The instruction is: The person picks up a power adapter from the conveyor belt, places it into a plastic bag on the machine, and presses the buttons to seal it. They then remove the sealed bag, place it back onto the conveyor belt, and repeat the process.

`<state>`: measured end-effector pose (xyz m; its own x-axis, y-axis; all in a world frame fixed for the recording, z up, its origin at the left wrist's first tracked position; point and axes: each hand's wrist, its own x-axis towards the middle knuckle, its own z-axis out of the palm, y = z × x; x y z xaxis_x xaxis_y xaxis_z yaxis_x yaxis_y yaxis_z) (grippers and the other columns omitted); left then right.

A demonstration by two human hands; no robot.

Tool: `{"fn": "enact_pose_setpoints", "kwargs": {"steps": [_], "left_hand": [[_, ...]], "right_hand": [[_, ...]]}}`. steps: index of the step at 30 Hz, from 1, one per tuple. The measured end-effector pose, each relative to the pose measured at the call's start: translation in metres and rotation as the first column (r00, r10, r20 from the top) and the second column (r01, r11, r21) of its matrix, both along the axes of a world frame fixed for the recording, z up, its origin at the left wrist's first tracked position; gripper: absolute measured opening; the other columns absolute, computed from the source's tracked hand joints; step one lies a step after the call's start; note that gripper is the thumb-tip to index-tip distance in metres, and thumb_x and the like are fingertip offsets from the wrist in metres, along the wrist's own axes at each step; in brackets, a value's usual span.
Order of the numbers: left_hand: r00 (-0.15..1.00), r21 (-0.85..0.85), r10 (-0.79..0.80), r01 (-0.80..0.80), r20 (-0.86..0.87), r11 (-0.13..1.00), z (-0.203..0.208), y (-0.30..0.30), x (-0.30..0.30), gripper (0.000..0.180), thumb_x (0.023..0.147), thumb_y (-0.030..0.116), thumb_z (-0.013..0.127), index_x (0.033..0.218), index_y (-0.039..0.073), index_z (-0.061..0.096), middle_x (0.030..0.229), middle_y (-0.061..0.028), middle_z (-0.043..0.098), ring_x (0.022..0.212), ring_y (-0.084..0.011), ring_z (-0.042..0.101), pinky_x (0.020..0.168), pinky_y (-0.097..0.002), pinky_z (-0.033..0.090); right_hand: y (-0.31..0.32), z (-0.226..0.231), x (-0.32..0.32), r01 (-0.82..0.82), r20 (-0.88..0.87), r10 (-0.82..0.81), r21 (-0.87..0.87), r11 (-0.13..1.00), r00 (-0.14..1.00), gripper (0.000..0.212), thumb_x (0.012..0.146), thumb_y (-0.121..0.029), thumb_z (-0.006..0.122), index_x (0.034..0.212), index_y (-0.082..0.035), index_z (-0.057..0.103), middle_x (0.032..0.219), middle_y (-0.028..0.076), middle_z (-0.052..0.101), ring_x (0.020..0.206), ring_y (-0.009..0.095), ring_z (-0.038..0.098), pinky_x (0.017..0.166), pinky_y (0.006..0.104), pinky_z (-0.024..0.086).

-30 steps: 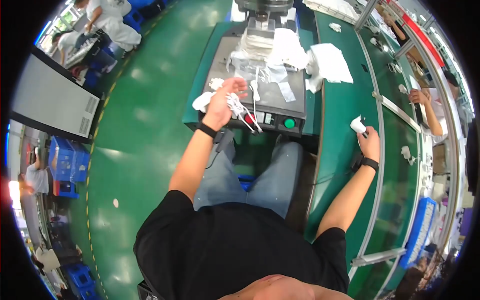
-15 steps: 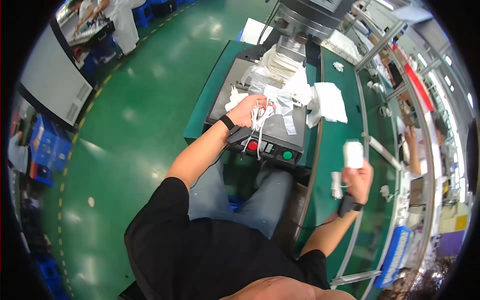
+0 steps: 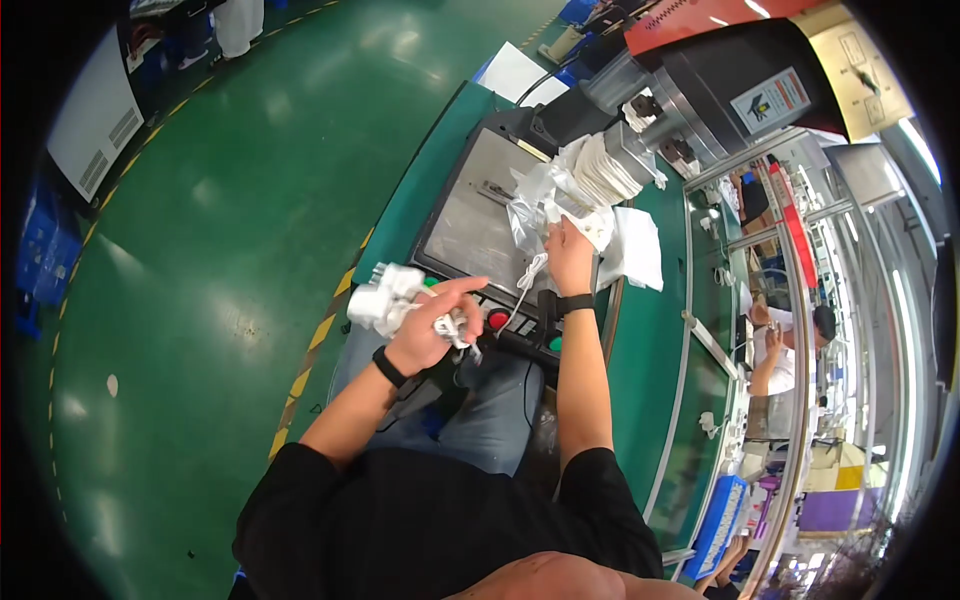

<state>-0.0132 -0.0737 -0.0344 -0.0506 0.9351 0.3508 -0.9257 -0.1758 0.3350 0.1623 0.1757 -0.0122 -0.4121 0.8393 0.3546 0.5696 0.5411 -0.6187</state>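
Observation:
My left hand (image 3: 435,325) is closed around several white plug adapters (image 3: 385,298) and their bundled cords, above the front left corner of a metal machine plate (image 3: 460,230). Prongs stick out past the hand. My right hand (image 3: 571,256) reaches onto the plate, fingers closed at a white power adapter largely hidden by them. A bundled white cord (image 3: 532,272) hangs beside that hand, its loose end trailing by the red button (image 3: 498,319). Clear plastic bags (image 3: 530,205) lie crumpled against the fingertips, in front of a thick stack of white bags (image 3: 605,170).
A machine head (image 3: 700,95) overhangs the bag stack. A green button (image 3: 557,344) is on the front panel. White sheets (image 3: 635,248) lie right of the plate on a green bench (image 3: 640,330). Metal rails run along the bench; a person (image 3: 780,345) sits beyond.
My left hand has drawn back from the plate and now carries several adapters. My right hand has moved left from the bench to the plate. The view has turned.

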Motion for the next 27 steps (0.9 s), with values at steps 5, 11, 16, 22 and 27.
{"fn": "enact_pose_setpoints", "kwargs": {"steps": [5,11,16,22,27], "left_hand": [[0.922,-0.194,0.204,-0.277,-0.329,0.941,-0.021,-0.028,-0.018,0.030,0.104,0.023,0.051,0.119,0.001,0.065,0.087,-0.0082,0.067,0.081,-0.0170,0.062,0.079,-0.0315,0.050],[0.829,-0.304,0.190,-0.392,-0.526,0.868,-0.045,-0.015,-0.035,0.019,0.102,0.015,0.052,0.107,0.002,0.066,0.094,-0.0056,0.067,0.089,-0.0135,0.062,0.084,-0.0306,0.049],[0.688,-0.245,0.222,-0.512,-0.691,0.823,-0.062,0.006,-0.039,0.018,0.101,0.015,0.053,0.101,0.002,0.064,0.095,-0.0043,0.067,0.094,-0.0129,0.062,0.086,-0.0290,0.048],[0.645,-0.238,0.240,-0.563,-0.726,0.792,-0.071,0.007,-0.039,0.016,0.101,0.016,0.055,0.100,0.003,0.064,0.095,-0.0024,0.067,0.091,-0.0099,0.060,0.083,-0.0273,0.048],[0.642,-0.224,0.236,-0.550,-0.730,0.805,-0.072,0.009,-0.037,0.016,0.101,0.016,0.055,0.099,0.003,0.064,0.094,-0.0026,0.067,0.090,-0.0100,0.060,0.082,-0.0272,0.048]], "right_hand": [[-0.019,0.014,-0.033,0.003,0.430,-0.137,0.297,0.955,0.892,0.043,0.091,-0.025,0.061,0.125,0.002,0.061,0.086,0.028,0.069,0.079,0.045,0.068,0.069,0.0517,0.053],[-0.049,0.024,-0.046,0.108,0.547,-0.216,0.224,0.969,0.809,0.061,0.088,-0.042,0.065,0.131,0.001,0.057,0.085,0.023,0.071,0.079,0.041,0.069,0.068,0.0482,0.054],[-0.048,0.045,-0.034,0.059,0.530,-0.069,0.035,0.998,0.845,0.068,0.089,-0.048,0.066,0.136,-0.001,0.053,0.076,0.015,0.068,0.073,0.030,0.068,0.063,0.0414,0.051],[-0.100,0.026,0.038,0.182,0.026,-0.181,-0.065,0.981,0.983,0.034,0.096,-0.030,0.066,0.085,0.002,0.062,0.063,0.006,0.061,0.060,0.013,0.056,0.055,0.0297,0.044],[-0.170,-0.062,0.091,0.259,-0.538,-0.421,-0.352,0.899,0.730,0.040,0.104,-0.030,0.055,0.073,-0.005,0.059,0.064,0.001,0.056,0.061,0.011,0.053,0.057,0.0272,0.042]]}}
